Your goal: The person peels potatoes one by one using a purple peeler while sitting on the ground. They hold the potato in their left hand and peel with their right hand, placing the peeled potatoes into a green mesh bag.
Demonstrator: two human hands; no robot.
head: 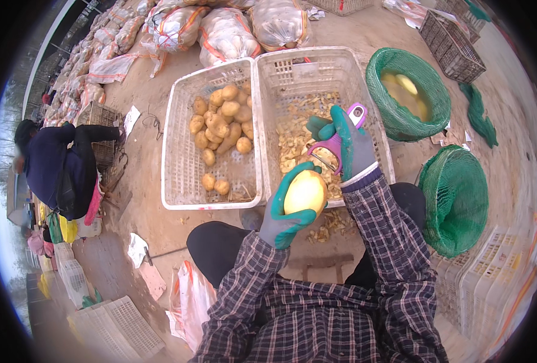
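Observation:
In a grey and green work glove, my left hand [280, 215] cradles a pale, peeled-looking potato [305, 194] low over the near edge of a crate. My right hand [348, 140], gloved alike, grips a purple and white Y-shaped peeler [327, 147]; its blade hangs above and right of the potato, apart from it. Below both hands, the right-hand white plastic crate [309, 56] holds many potato peelings [295, 120]. Beside it on the left, touching it, another white plastic crate [171, 145] holds a heap of unpeeled potatoes [221, 120].
Right of the crates stands a green mesh-lined tub [377, 81] with murky water and a pale potato [406, 84]. A second green mesh-covered basket [454, 199] is nearer me. Filled sacks [227, 36] lie beyond the crates. A person [62, 163] sits bent over at left. Stacked crates [488, 272] stand at right.

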